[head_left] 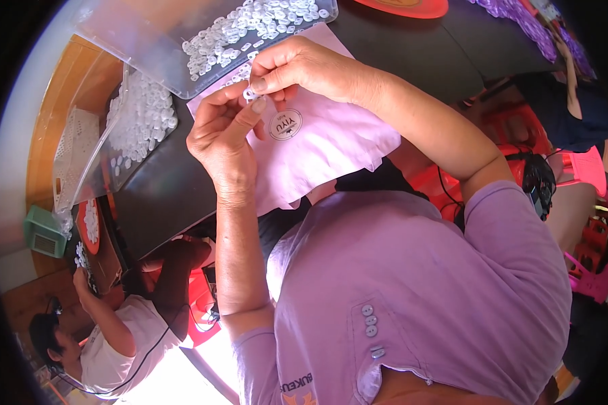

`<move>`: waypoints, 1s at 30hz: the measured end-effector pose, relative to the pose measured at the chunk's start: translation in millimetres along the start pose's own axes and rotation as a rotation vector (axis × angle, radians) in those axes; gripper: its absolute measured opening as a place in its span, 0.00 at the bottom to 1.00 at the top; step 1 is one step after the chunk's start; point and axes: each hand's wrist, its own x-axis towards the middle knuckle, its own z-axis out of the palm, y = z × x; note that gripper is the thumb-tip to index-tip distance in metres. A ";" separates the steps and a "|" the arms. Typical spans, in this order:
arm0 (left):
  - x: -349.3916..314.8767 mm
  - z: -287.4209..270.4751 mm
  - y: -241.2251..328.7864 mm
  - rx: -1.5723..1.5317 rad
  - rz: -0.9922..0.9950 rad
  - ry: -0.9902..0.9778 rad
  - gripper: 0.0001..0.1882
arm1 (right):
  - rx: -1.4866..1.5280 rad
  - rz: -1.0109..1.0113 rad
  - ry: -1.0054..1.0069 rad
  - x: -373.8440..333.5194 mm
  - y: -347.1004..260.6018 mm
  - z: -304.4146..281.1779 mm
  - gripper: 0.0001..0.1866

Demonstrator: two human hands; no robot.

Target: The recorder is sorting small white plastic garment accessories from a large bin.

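Note:
My left hand (228,131) and my right hand (304,71) meet over a pink-purple cloth bag or sheet (317,152) with a round printed label. Between their fingertips is a small white plastic piece (249,94) with a round hole. Thumb and fingers of both hands are closed in a pinch on it. Part of the piece is hidden by the fingers. Just beyond my hands, a clear plastic tray (159,57) holds many similar loose white pieces (250,30). A few more lie on the cloth close to my fingers.
A clear bag of white pieces (142,118) lies left on the dark table (165,196). A green basket (45,229) stands farther left. Another person (128,331) sits at lower left, a hand at white pieces. A red plate (412,7) is at the top; red stools (517,128) stand right.

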 end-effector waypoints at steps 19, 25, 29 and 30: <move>-9.3 10.0 4.3 0.198 0.055 0.007 0.14 | 0.015 0.005 -0.035 -3.6 0.9 -3.1 0.13; -8.0 10.3 -2.7 0.240 0.166 -0.028 0.17 | 0.061 -0.017 -0.022 -3.9 0.1 -4.4 0.13; -10.7 8.4 0.5 0.278 0.139 -0.023 0.17 | 0.050 -0.017 -0.055 -5.8 -3.7 -5.4 0.12; -11.6 7.8 1.4 0.283 0.129 -0.021 0.17 | 0.095 0.019 -0.091 -7.4 -7.9 -4.2 0.12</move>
